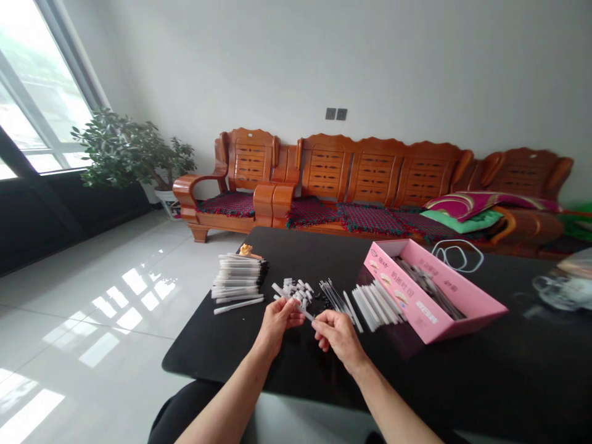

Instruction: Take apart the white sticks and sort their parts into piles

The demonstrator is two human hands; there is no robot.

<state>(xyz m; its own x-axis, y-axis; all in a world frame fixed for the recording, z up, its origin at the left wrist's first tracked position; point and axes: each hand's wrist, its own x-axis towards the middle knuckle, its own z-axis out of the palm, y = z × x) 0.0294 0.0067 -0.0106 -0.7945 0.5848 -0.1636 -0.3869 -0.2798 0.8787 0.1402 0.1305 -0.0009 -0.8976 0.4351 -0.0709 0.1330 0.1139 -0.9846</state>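
A translucent white pen barrel (306, 314) lies slanted between my two hands, above the near part of the black table. My left hand (276, 322) is closed round its upper left end. The thumb and forefinger of my right hand (340, 338) pinch at its lower right end; any small part between those fingertips is too small to make out. Just beyond my left hand is a heap of short white pen caps (303, 287). Thin dark-tipped refills (337, 296) lie beyond my right hand, beside a row of white barrels (377, 305).
Stacked white pens (238, 279) lie on the left of the black table (462, 382), near a small orange figure (246, 250). On the right stands a pink box (419, 305) with dark strips inside. A white cord loop (457, 256) and clear plastic bag (564, 287) are farther right.
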